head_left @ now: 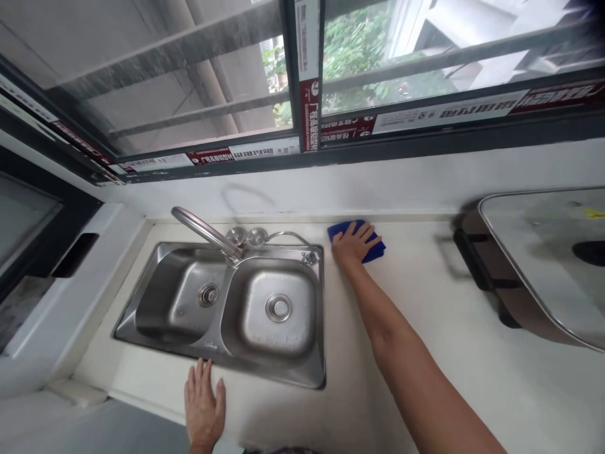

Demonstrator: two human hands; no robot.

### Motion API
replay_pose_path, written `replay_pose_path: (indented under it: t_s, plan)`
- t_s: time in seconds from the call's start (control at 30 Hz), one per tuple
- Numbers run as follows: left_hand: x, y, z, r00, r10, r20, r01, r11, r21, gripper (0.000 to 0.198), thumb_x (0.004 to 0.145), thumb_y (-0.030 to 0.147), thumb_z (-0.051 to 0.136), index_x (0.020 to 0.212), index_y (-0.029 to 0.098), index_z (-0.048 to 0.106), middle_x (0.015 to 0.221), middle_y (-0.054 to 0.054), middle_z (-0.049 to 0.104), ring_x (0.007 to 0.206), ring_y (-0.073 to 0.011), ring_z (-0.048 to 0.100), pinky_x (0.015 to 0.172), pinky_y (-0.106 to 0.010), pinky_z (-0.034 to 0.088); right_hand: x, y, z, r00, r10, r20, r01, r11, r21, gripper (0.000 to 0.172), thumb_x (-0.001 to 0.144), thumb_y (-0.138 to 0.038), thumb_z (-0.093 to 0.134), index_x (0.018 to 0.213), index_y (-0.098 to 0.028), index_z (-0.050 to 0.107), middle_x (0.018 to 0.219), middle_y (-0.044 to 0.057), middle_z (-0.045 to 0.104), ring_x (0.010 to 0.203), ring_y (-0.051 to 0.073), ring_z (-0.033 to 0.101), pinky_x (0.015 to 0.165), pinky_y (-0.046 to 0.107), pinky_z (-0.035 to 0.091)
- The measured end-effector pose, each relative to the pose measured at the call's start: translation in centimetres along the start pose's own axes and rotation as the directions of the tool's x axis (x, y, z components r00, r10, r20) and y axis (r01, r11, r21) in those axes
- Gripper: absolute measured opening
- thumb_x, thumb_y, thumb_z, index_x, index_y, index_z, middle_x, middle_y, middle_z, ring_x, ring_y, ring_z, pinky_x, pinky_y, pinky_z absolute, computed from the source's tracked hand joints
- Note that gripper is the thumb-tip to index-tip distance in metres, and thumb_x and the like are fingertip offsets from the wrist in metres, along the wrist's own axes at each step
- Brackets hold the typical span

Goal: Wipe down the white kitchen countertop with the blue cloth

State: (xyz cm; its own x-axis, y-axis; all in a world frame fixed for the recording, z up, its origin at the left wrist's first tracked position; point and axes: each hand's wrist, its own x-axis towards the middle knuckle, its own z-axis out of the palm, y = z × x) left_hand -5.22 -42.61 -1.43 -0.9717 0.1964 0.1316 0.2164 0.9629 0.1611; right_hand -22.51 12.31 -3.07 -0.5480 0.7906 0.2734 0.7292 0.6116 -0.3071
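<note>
At the back of the counter, right of the sink, my right hand [352, 244] holds a folded blue cloth [375, 252] down against the white surface. Its fingers curve over the top of the cloth. My left hand [204, 403] rests at the counter's front edge, just below the sink's front rim, with fingers stretched out and nothing in it. Between the two hands lies a steel double-bowl sink [274, 369]. Its faucet [203, 230] leans over the left bowl, and both drains are visible.
On the right, a large brown electric pan [477, 252] with a glass lid [543, 230] stands on the counter [425, 302]. Two round metal strainers [256, 236] sit behind the sink, near a thin curved tube [288, 234]. Windows with dark frames [401, 150] rise above the back wall.
</note>
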Motion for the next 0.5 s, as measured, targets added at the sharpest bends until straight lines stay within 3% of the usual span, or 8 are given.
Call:
replay_pose_path:
  t_s: [0.1,0.2,0.33,0.5]
  plan:
    - [0.0,0.0,0.0,1.0,0.003,-0.006,-0.003,1.0,0.004,0.057,0.1,0.038,0.037,0.151,0.016,0.043,0.159,-0.015,0.041,0.154,-0.0321,0.021,0.121,-0.057,0.028,-0.7,0.2,-0.2,0.998,-0.059,-0.01,0.059,0.998,-0.004,0.063,0.092,-0.034,0.038,0.148,-0.004,0.042,0.155,0.034,0.031,0.145,0.049,0.026,0.104,0.081,0.025]
    - [0.0,0.2,0.1,1.0,0.0,-0.012,0.0,1.0,0.004,0.056,0.1,0.039,0.036,0.149,0.014,0.047,0.158,-0.016,0.042,0.154,-0.0329,0.022,0.121,-0.057,0.029,-2.4,1.3,-1.1,0.971,-0.236,0.022,0.237,0.971,-0.028,0.061,0.093,-0.033,0.037,0.149,-0.009,0.042,0.156,0.03,0.034,0.145,0.044,0.029,0.109,0.074,0.025]
    - [0.0,0.5,0.2,1.0,-0.008,-0.027,0.008,1.0,-0.016,0.056,0.1,0.041,0.037,0.148,0.013,0.048,0.158,-0.015,0.043,0.154,-0.0326,0.022,0.122,-0.056,0.027,-6.0,2.5,-2.9,0.888,-0.45,0.096,0.455,0.889,-0.044,0.059,0.093,-0.03,0.039,0.15,-0.016,0.043,0.158,0.023,0.036,0.146,0.038,0.033,0.115,0.065,0.024]
    - [0.1,1.2,0.1,0.998,-0.028,-0.05,0.026,0.999,-0.047,0.058,0.1,0.041,0.035,0.146,0.01,0.05,0.157,-0.017,0.044,0.153,-0.0347,0.024,0.122,-0.057,0.026,-12.7,3.7,-6.3,0.789,-0.583,0.195,0.599,0.8,-0.035,0.057,0.094,-0.03,0.04,0.151,-0.02,0.043,0.162,0.018,0.033,0.149,0.032,0.03,0.12,0.059,0.02]
